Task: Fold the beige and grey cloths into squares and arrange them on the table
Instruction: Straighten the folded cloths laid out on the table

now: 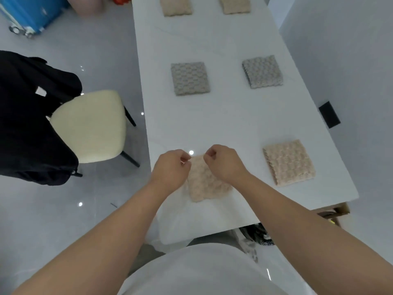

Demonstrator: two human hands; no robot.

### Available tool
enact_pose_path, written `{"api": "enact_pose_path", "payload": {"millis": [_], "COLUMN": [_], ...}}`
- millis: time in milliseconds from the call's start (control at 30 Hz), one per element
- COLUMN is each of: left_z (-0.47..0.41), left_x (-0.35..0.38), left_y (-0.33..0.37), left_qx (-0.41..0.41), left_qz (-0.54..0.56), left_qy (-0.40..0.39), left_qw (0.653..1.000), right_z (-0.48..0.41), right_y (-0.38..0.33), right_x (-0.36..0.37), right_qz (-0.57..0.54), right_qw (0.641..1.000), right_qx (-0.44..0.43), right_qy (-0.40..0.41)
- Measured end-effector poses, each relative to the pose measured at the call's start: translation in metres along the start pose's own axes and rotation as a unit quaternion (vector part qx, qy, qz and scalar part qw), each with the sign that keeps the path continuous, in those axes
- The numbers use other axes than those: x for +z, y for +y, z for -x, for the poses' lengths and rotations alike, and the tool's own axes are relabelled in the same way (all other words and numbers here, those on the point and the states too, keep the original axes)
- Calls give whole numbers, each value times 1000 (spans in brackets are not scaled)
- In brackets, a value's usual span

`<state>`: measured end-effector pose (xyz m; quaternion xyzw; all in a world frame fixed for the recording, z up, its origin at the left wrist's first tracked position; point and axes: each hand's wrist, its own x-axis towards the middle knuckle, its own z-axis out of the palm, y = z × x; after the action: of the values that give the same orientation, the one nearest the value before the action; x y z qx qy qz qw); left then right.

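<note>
A folded beige cloth (205, 182) lies near the front left of the white table (223, 124). My left hand (171, 169) pinches its far left corner and my right hand (223, 161) pinches its far right corner, fingers curled. My hands hide part of the cloth. Another folded beige square (289, 162) lies to the right. Two grey folded squares sit in the middle row, one on the left (190, 78) and one on the right (262, 71). Two more beige squares, one on the left (175, 5) and one on the right (235, 4), lie at the far end.
A cream chair (91, 126) with a black garment (32, 116) over it stands left of the table. A blue suitcase (32, 11) sits at the far left. A black object (329, 114) is on the wall to the right. A bag (257, 233) lies under the table's near edge.
</note>
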<state>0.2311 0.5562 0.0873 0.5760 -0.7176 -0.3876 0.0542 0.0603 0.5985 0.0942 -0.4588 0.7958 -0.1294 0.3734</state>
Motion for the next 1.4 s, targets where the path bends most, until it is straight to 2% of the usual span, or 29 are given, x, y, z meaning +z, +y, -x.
{"api": "enact_pose_path", "payload": {"millis": [67, 167, 233, 500, 633, 900, 1100, 1267, 1400], "left_z": [0, 4, 3, -43, -83, -179, -257, -334, -411], "left_x": [-25, -60, -83, -126, -139, -211, -225, -203, -167], "left_y": [-26, -58, -72, -73, -59, -27, 15, 75, 130], "left_qx": [19, 27, 26, 82, 103, 122, 153, 205, 284], "left_qz": [10, 2, -4, 1, -36, -77, -101, -119, -126], "left_qy": [-6, -56, -64, -124, -150, -121, -127, -194, -254], "left_qw": [1000, 998, 998, 989, 983, 982, 975, 952, 916], "right_z": [6, 25, 35, 33, -2, -86, -134, -183, -237], "right_y": [-28, -62, -83, -129, -130, -169, -174, -167, -160], "right_x": [24, 57, 75, 88, 76, 31, -11, -43, -77], "right_qz": [-12, -68, -81, -93, -146, -214, -239, -251, -266], "right_qw": [999, 990, 986, 972, 955, 943, 928, 903, 864], "right_qx": [22, 86, 109, 157, 180, 173, 192, 243, 303], "right_qy": [33, 88, 98, 151, 182, 188, 213, 250, 302]}}
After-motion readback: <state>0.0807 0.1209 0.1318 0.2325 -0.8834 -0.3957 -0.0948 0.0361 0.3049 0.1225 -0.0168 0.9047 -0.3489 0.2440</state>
